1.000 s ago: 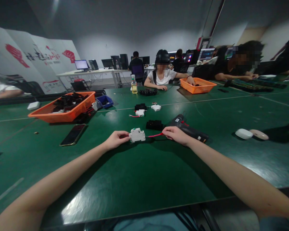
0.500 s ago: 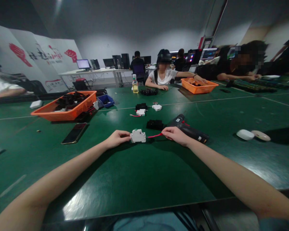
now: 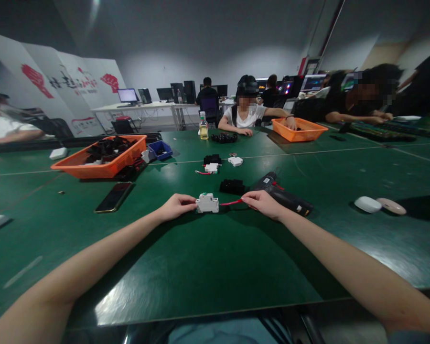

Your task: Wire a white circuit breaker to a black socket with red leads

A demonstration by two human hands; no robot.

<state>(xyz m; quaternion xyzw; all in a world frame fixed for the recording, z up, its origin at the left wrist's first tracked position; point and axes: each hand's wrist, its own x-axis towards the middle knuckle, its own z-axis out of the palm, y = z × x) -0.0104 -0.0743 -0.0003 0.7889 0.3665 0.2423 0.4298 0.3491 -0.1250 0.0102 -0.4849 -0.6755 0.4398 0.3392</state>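
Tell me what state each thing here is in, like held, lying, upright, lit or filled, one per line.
Left hand: fingers closed on breaker
Right hand: fingers pinching red wire
Breaker: held at one end
Red wire: nearly straight; attachment unclear
Drill: lying down
Phone: flat, screen dark
Bottle: upright, partly filled
Left basket: heaped with black parts
Left monitor: lit

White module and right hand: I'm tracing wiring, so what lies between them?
In the head view, a red wire lies between the white module and the right hand.
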